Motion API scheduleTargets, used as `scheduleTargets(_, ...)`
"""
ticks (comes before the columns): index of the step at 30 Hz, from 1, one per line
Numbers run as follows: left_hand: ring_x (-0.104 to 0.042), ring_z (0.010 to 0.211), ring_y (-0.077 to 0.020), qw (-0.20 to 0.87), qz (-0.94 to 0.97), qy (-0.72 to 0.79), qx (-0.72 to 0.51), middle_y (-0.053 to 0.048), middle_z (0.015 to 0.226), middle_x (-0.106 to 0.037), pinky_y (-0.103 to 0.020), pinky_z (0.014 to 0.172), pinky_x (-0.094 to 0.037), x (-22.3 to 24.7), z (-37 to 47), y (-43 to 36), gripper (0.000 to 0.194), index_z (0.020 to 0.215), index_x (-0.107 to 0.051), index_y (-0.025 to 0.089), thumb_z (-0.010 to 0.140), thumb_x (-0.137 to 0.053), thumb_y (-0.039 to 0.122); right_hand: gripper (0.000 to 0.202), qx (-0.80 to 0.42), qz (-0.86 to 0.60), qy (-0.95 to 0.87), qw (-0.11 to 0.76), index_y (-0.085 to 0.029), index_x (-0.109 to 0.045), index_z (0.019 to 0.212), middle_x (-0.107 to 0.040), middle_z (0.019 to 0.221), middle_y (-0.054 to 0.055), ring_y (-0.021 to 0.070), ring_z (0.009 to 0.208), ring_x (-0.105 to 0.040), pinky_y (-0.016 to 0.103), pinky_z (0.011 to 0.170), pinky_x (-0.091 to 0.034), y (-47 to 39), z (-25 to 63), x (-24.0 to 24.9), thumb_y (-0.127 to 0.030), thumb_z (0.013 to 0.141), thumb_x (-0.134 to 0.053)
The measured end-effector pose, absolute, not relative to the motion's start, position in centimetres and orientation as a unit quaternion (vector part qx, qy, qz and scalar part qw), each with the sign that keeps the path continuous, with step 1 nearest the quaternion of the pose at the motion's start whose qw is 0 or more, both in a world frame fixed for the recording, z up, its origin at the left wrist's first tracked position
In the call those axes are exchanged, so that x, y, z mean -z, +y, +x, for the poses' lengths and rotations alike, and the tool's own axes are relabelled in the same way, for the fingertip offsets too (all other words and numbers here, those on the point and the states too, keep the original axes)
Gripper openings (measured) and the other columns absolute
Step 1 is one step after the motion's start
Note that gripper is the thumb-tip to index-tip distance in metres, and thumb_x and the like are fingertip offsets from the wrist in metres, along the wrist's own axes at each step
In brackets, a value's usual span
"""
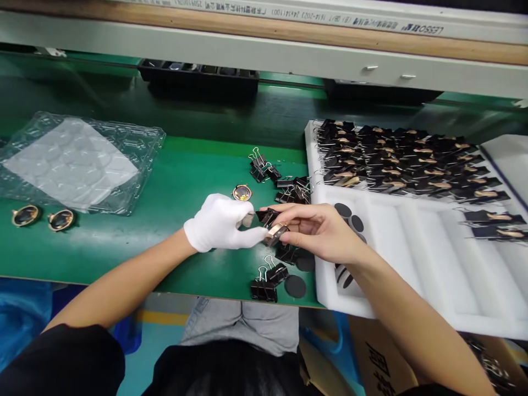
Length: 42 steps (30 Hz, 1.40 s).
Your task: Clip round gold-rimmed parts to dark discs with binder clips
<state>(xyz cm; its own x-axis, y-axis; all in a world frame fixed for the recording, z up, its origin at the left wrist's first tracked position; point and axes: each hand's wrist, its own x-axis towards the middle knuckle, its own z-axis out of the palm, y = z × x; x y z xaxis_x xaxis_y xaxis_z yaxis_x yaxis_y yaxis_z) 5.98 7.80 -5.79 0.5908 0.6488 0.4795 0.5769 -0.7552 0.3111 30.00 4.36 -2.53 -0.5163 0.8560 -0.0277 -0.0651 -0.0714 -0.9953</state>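
Note:
My left hand (225, 223), in a white glove, is closed at a black binder clip (267, 215), and its thumb reaches the edge of a gold watch case (275, 234). Bare, my right hand (319, 228) pinches that watch case, which has a dark disc against its face. The clip lies partly hidden among the fingers of both hands. Just beyond them, another gold watch case (242, 192) rests on the green table. Loose binder clips (264, 289) and a black round pad (295, 286) lie nearer to me.
On the right, a white foam tray (412, 242) carries rows of clipped watch cases (383, 157) and several dark pads. To the left are a clear plastic tray (148, 148) and two watch cases (61, 219). A shelf beam (264, 47) spans the back above black bins (198, 77).

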Motion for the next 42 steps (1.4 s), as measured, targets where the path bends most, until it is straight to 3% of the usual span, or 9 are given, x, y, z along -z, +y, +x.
scheduleTargets(3, -0.049, 0.040, -0.0129, 0.007, 0.896, 0.311, -0.316, 0.003, 0.043, -0.053, -0.028, 0.047, -0.029, 5.9, 6.0, 7.9, 0.044, 0.056, -0.053, 0.021, 0.080, -0.061, 0.057, 0.017, -0.644, -0.346, -0.582, 0.357, -0.024, -0.083, 0.100, -0.074, 0.131, 0.009, 0.0208, 0.096, -0.079, 0.031, 0.083, -0.067, 4.3, 30.1, 2.6, -0.020, 0.083, -0.086)
scheduleTargets(7, -0.052, 0.041, -0.0128, 0.022, 0.897, 0.306, -0.318, 0.003, 0.048, -0.058, -0.027, 0.047, -0.032, 5.5, 5.9, 7.7, 0.051, 0.062, -0.056, 0.020, 0.078, -0.060, 0.069, 0.021, -0.644, -0.357, -0.559, 0.381, -0.021, -0.082, 0.099, -0.080, 0.104, 0.008, 0.0206, 0.088, -0.080, 0.034, 0.084, -0.068, 4.5, 30.1, 2.9, -0.022, 0.079, -0.090)
scheduleTargets(13, -0.042, 0.039, -0.0100, 0.033, 0.891, 0.300, -0.339, 0.005, 0.041, -0.046, -0.026, 0.046, -0.027, 4.9, 6.2, 7.1, 0.058, 0.054, -0.047, 0.021, 0.080, -0.063, 0.069, 0.022, -0.699, -0.303, -0.544, 0.352, -0.024, -0.083, 0.097, -0.082, 0.093, 0.003, 0.0150, 0.079, -0.079, 0.021, 0.070, -0.066, 5.1, 30.5, 3.0, -0.012, 0.079, -0.088)
scheduleTargets(21, -0.034, 0.042, -0.0065, 0.204, 0.863, 0.373, -0.273, 0.007, 0.044, -0.046, -0.023, 0.047, -0.027, 4.6, 6.3, 6.2, 0.042, 0.055, -0.041, 0.019, 0.082, -0.064, 0.042, 0.022, -0.691, -0.306, -0.569, 0.324, -0.020, -0.085, 0.099, -0.082, 0.100, 0.006, 0.0184, 0.089, -0.081, 0.029, 0.087, -0.068, 5.5, 31.4, 2.9, -0.016, 0.078, -0.089)
scheduleTargets(26, -0.032, 0.044, -0.0069, 0.177, 0.870, 0.369, -0.275, 0.006, 0.045, -0.046, -0.023, 0.047, -0.027, 5.0, 6.7, 6.2, 0.038, 0.055, -0.042, 0.020, 0.083, -0.061, 0.038, 0.024, -0.683, -0.315, -0.581, 0.312, -0.018, -0.084, 0.102, -0.083, 0.099, 0.007, 0.0177, 0.089, -0.081, 0.028, 0.089, -0.067, 5.6, 31.5, 3.5, -0.017, 0.079, -0.089)
scheduleTargets(29, -0.024, 0.045, -0.0061, 0.134, 0.866, 0.360, -0.321, 0.008, 0.044, -0.034, -0.022, 0.045, -0.022, 5.2, 7.0, 6.4, 0.042, 0.053, -0.036, 0.019, 0.080, -0.063, 0.036, 0.025, -0.688, -0.310, -0.573, 0.320, -0.018, -0.083, 0.101, -0.082, 0.099, 0.006, 0.0173, 0.089, -0.081, 0.028, 0.088, -0.067, 5.6, 31.5, 3.6, -0.018, 0.077, -0.090)
scheduleTargets(34, -0.020, 0.046, -0.0055, 0.100, 0.852, 0.341, -0.385, 0.008, 0.048, -0.023, -0.023, 0.044, -0.017, 4.9, 6.9, 6.9, 0.041, 0.051, -0.029, 0.019, 0.079, -0.058, 0.025, 0.024, -0.714, -0.308, -0.493, 0.390, -0.018, -0.078, 0.095, -0.073, 0.132, 0.010, 0.0177, 0.087, -0.079, 0.025, 0.067, -0.066, 5.6, 31.2, 2.9, -0.024, 0.077, -0.092)
scheduleTargets(38, -0.019, 0.048, -0.0065, 0.108, 0.863, 0.321, -0.375, 0.007, 0.050, -0.021, -0.024, 0.045, -0.018, 4.3, 6.9, 6.8, 0.039, 0.053, -0.026, 0.020, 0.082, -0.052, 0.023, 0.027, -0.695, -0.388, -0.379, 0.472, -0.020, -0.073, 0.087, -0.079, 0.094, 0.001, 0.0125, 0.080, -0.075, 0.021, 0.071, -0.064, 5.8, 30.4, 2.7, -0.029, 0.074, -0.095)
scheduleTargets(42, -0.016, 0.048, -0.0074, 0.134, 0.880, 0.297, -0.345, 0.008, 0.050, -0.019, -0.025, 0.044, -0.018, 4.2, 7.1, 6.6, 0.040, 0.054, -0.027, 0.021, 0.085, -0.052, 0.024, 0.033, -0.670, -0.415, -0.395, 0.472, -0.022, -0.074, 0.092, -0.078, 0.089, 0.002, 0.0140, 0.080, -0.073, 0.027, 0.075, -0.064, 5.7, 30.1, 2.9, -0.033, 0.071, -0.096)
